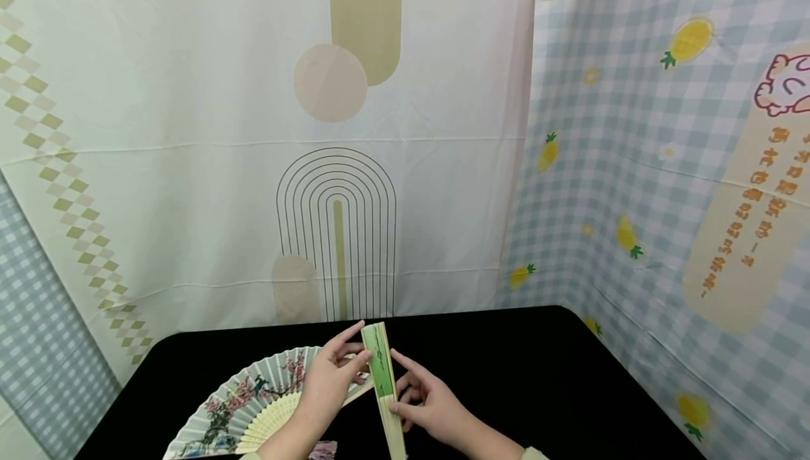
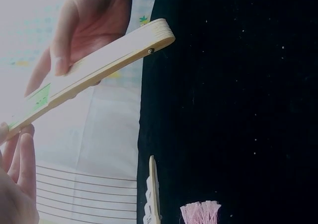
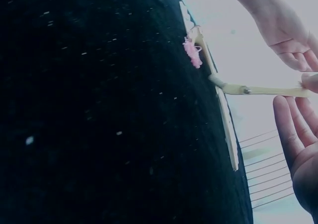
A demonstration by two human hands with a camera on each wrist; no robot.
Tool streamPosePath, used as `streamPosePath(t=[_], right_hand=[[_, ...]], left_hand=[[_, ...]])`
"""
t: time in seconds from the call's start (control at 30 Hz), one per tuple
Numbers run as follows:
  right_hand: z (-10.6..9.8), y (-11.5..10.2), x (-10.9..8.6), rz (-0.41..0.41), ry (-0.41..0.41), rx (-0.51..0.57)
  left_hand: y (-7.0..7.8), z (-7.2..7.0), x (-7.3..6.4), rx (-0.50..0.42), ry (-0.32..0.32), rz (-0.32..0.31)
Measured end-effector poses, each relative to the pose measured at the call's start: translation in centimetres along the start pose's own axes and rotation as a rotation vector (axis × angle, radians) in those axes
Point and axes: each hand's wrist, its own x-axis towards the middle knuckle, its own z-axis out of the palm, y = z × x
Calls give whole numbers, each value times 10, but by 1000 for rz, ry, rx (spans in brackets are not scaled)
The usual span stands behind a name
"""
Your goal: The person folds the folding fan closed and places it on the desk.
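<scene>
White cloth backdrop (image 1: 209, 94), one, arch-printed. Black table (image 1: 569, 390), one, before it. Spread fan (image 1: 234, 404), one, blossom-painted, lying on the table. Left hand (image 1: 329, 379), thumb and fingers pinching a closed fan's (image 1: 382, 368) green upper part; right hand (image 1: 433, 404), likewise pinching lower down. Said closed fan, tilted, held above the table. Pink tassel (image 2: 200, 213), one, near the spread fan.

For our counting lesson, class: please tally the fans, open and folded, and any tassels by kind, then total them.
Green, pale-slatted folded fan: 1
White, pleated open fan with pink blossom print: 1
Pink, fringed tassel: 1
Total: 3
</scene>
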Motion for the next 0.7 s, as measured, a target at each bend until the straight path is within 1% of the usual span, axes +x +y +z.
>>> streamPosePath(t=[0.23, 0.37, 0.5, 0.57, 0.7], right_hand=[[0, 6, -8, -14, -40, 11], [1, 8, -12, 11, -56, 24], [1, 10, -15, 22, -64, 29], [1, 11, -16, 21, -68, 26], [0, 11, -17, 21, -82, 28]], left_hand=[[1, 1, 1, -16, 23, -7], [0, 1, 0, -11, 34, -9], [0, 0, -1, -4, 33, -12], [-1, 0, -1, 6, 23, -16], [-4, -1, -1, 49, -24, -18]])
